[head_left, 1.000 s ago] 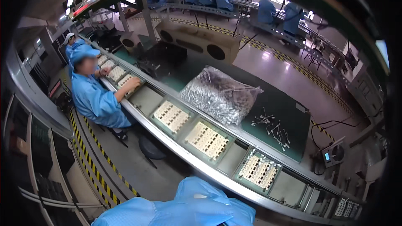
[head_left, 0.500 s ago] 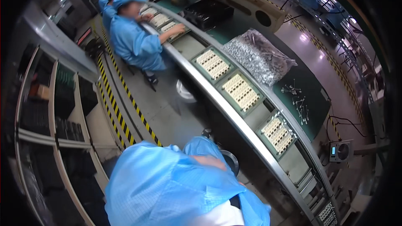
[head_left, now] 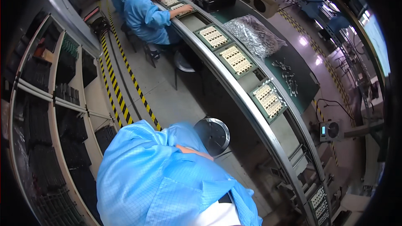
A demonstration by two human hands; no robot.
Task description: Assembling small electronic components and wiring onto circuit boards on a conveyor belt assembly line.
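Blue-sleeved arms [head_left: 167, 180] folded close to the body; the hands are hidden.

Your smock [head_left: 167, 184]: light blue, fine grid.
Floor stripe [head_left: 125, 65]: yellow and black diagonal.
Trays [head_left: 235, 60]: green, cream parts.
Worktop [head_left: 293, 65]: dark green.
Stool [head_left: 212, 134]: shiny silver.

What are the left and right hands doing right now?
Left hand: not in view; only the blue coat fills the lower picture.
Right hand: not in view either; nothing shows what it holds.
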